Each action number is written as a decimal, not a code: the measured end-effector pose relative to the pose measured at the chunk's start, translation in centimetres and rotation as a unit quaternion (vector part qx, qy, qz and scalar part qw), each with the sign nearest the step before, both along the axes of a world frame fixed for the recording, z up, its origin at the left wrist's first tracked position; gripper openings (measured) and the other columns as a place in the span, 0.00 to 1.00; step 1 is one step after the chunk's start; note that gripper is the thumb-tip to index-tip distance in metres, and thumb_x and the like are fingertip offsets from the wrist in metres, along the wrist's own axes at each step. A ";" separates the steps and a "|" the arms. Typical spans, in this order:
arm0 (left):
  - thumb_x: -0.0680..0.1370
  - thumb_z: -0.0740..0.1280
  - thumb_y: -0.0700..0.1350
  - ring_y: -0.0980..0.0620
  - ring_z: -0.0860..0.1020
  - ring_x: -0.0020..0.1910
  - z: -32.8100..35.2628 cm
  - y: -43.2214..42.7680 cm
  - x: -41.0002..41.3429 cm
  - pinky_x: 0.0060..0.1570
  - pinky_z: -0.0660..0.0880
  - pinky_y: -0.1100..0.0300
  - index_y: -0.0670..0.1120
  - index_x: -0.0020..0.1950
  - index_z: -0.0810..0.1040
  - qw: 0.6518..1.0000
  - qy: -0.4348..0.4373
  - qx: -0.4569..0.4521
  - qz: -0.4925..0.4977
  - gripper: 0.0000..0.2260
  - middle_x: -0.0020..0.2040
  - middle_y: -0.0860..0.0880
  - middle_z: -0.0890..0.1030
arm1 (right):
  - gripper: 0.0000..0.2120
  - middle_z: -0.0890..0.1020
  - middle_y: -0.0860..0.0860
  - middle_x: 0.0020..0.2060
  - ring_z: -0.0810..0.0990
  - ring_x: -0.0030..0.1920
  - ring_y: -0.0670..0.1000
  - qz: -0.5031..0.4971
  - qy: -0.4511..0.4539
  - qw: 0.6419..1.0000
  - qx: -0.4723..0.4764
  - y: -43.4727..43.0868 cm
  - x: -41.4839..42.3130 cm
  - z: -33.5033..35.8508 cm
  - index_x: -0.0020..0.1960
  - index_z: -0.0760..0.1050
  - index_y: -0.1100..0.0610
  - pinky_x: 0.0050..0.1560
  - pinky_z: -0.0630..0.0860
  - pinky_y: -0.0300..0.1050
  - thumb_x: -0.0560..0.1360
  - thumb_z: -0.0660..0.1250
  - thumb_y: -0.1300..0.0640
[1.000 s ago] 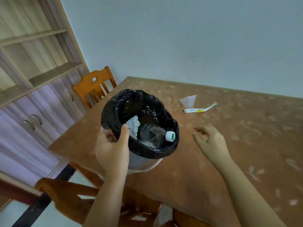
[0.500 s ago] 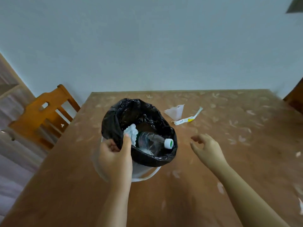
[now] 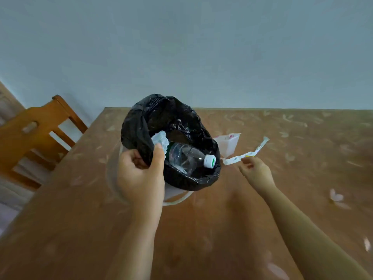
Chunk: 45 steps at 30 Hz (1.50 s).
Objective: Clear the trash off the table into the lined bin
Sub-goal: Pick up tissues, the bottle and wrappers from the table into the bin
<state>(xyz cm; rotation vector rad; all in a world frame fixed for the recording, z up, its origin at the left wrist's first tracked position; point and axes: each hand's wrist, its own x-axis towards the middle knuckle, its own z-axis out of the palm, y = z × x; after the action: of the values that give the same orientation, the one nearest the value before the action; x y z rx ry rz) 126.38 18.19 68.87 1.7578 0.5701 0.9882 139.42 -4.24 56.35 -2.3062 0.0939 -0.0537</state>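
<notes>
A white bin lined with a black bag [image 3: 139, 126] is held above the brown table [image 3: 222, 229], tilted toward me. My left hand [image 3: 139, 174] grips its near rim, thumb inside the liner. Inside lie a clear plastic bottle [image 3: 187, 158] with a white cap and a crumpled white tissue [image 3: 160, 138]. On the table right of the bin lie a long white and yellow wrapper strip [image 3: 247, 153] and a translucent plastic piece [image 3: 229, 143]. My right hand [image 3: 255, 170] hovers with fingers apart, fingertips at the near end of the strip, holding nothing.
An orange wooden chair [image 3: 38, 128] stands at the table's left side. A pale blue wall runs behind the table's far edge. The tablecloth has a scattered pale leaf pattern.
The view has swung right and down, off the cabinet. My right hand has reached forward to the wrapper strip. The bin stays in my left hand.
</notes>
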 end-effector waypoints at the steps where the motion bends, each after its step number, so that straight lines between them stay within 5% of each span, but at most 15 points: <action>1: 0.71 0.69 0.51 0.56 0.74 0.28 -0.2 0.0 0.6 0.27 0.69 0.67 0.43 0.35 0.72 1.000 0.000 0.011 0.004 0.14 0.29 0.49 0.75 | 0.14 0.79 0.51 0.55 0.76 0.52 0.51 0.000 0.009 1.000 0.005 0.1 1.0 -0.7 0.56 0.75 0.56 0.49 0.71 0.44 0.72 0.63 0.56; 6: 0.71 0.69 0.52 0.61 0.73 0.27 -1.3 0.3 2.2 0.26 0.68 0.70 0.42 0.36 0.72 1.000 0.003 0.015 0.018 0.14 0.29 0.51 0.73 | 0.16 0.78 0.54 0.57 0.76 0.53 0.55 0.003 0.028 1.000 -0.009 -0.1 4.3 -3.6 0.59 0.74 0.56 0.47 0.68 0.46 0.71 0.62 0.60; 11: 0.68 0.67 0.58 0.52 0.71 0.28 -2.1 1.1 2.6 0.28 0.68 0.58 0.48 0.31 0.70 0.998 0.008 0.047 0.047 0.15 0.28 0.49 0.72 | 0.16 0.74 0.55 0.60 0.75 0.55 0.58 0.056 -0.009 0.994 -0.098 0.0 7.4 -4.5 0.60 0.72 0.57 0.47 0.70 0.49 0.72 0.63 0.60; 16: 0.68 0.67 0.58 0.57 0.69 0.25 -2.7 1.4 3.1 0.26 0.66 0.66 0.51 0.29 0.67 0.999 -0.011 0.029 0.031 0.15 0.24 0.57 0.71 | 0.17 0.73 0.57 0.59 0.72 0.58 0.59 0.069 0.012 0.987 -0.147 -0.1 9.0 -4.9 0.61 0.71 0.58 0.49 0.71 0.52 0.73 0.63 0.62; 24: 0.65 0.69 0.58 0.62 0.70 0.26 -3.0 1.7 3.1 0.26 0.67 0.70 0.51 0.33 0.71 0.998 -0.043 -0.038 0.012 0.13 0.26 0.60 0.73 | 0.06 0.75 0.60 0.45 0.74 0.46 0.63 0.041 -0.034 0.990 -0.130 -0.7 7.5 -6.9 0.44 0.75 0.65 0.39 0.67 0.49 0.71 0.61 0.68; 33: 0.66 0.69 0.57 0.61 0.71 0.26 -1.9 0.8 1.3 0.31 0.69 0.60 0.50 0.33 0.71 0.998 -0.016 -0.066 0.006 0.13 0.27 0.57 0.74 | 0.05 0.77 0.55 0.35 0.76 0.37 0.56 0.011 -0.157 0.988 -0.010 -1.0 3.2 0.2 0.38 0.75 0.63 0.37 0.67 0.45 0.72 0.66 0.62; 36: 0.67 0.69 0.55 0.62 0.71 0.26 -1.7 0.1 -0.1 0.31 0.69 0.64 0.49 0.33 0.70 0.997 -0.017 -0.078 -0.001 0.13 0.29 0.54 0.72 | 0.08 0.79 0.51 0.33 0.77 0.36 0.51 0.024 -0.192 0.978 0.078 0.1 1.0 4.6 0.35 0.74 0.53 0.36 0.69 0.40 0.73 0.66 0.59; 41: 0.69 0.70 0.52 0.63 0.71 0.26 -1.2 -0.8 -3.2 0.28 0.69 0.68 0.45 0.36 0.72 0.994 0.007 -0.111 -0.008 0.13 0.32 0.50 0.74 | 0.10 0.81 0.43 0.28 0.79 0.33 0.43 0.052 -0.225 0.932 0.278 2.9 -3.8 12.4 0.35 0.75 0.45 0.37 0.74 0.33 0.73 0.66 0.56; 45: 0.71 0.70 0.50 0.59 0.72 0.28 -0.2 -1.2 -5.2 0.32 0.71 0.60 0.42 0.37 0.73 0.992 0.021 -0.127 -0.017 0.13 0.33 0.47 0.75 | 0.09 0.83 0.43 0.30 0.81 0.35 0.45 0.096 -0.225 0.896 0.371 4.8 -7.8 16.9 0.37 0.77 0.47 0.40 0.77 0.39 0.74 0.65 0.56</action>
<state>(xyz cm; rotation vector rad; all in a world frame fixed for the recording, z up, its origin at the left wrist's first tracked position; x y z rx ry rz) 121.18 16.95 68.64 1.5594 0.6593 0.8189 131.61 0.59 73.20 -1.4802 -0.3053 -0.3806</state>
